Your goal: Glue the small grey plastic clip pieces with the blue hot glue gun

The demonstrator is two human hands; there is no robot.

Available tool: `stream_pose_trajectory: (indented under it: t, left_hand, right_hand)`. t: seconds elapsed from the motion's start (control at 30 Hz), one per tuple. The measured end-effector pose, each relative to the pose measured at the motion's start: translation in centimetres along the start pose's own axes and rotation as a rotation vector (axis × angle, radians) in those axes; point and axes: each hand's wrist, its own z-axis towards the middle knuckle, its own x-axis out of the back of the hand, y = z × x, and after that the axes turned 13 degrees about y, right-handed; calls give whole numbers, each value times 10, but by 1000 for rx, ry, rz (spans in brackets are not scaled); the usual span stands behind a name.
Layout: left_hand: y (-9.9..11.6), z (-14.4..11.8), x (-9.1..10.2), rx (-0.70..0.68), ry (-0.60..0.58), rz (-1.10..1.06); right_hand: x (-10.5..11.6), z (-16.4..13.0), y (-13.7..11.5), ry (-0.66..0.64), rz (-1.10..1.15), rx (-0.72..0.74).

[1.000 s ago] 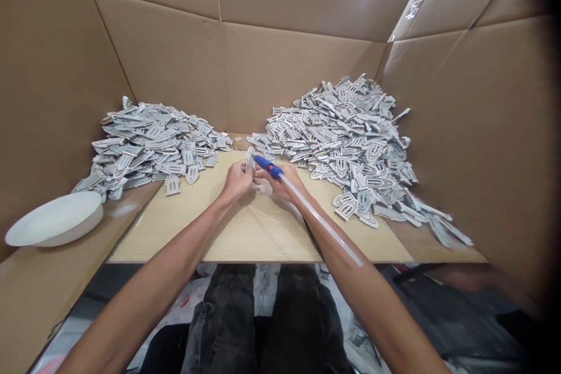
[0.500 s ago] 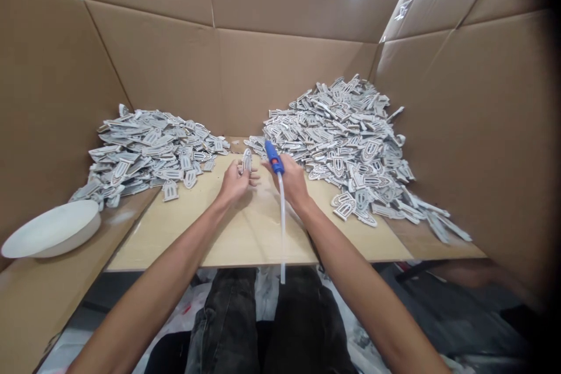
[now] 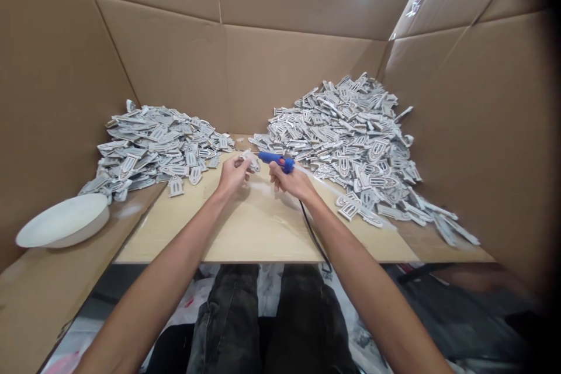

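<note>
the right hand (image 3: 293, 180) is closed round a blue glue gun (image 3: 275, 159), held almost level with its nozzle pointing left toward the other hand; held so, the tip can meet what the left fingers offer. a clear glue stick juts from the gun's rear toward the right pile (image 3: 350, 140), and a black cord (image 3: 313, 234) drops from under the wrist over the front edge of the board (image 3: 245, 234).

the left hand (image 3: 232, 174) pinches a small grey piece (image 3: 250, 159) between thumb and fingertips, raised just off the board. the piece sits at the very ends of the fingers, sticking out to the right, so most of it is free of the grip and faces the nozzle. nozzle and piece are just beside each other; whether they touch cannot be told.

both hands work over the bare middle of the board, with the left pile (image 3: 153, 149) and the right pile of like grey pieces heaped either side, each within reach of its nearer hand. a white bowl (image 3: 65, 221) stands well apart at the far left. cardboard walls (image 3: 280, 58) close the bench in on three sides, which would keep the heaps from sliding off.
</note>
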Motion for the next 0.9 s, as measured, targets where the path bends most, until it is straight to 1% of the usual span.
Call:
stream_pose_trajectory:
  t: [0.1, 0.27, 0.53, 0.73, 0.9]
  left_hand:
    - [3, -5, -2, -30, -48, -44]
    - [4, -10, -4, -71, -88, -85]
    - [-4, -4, -3, -153, -77, -82]
    - [-8, -2, -2, -178, -71, -63]
    - [-14, 2, -1, -199, -94, -60]
  right_hand:
    - [-2, -2, -4, -38, -15, 2]
    - [0, -3, -8, -41, -53, 12]
    - [1, -3, -6, -34, -127, -17]
    - [-1, -2, -2, -34, -104, -10]
    - [-1, -3, -3, -16, -109, -21]
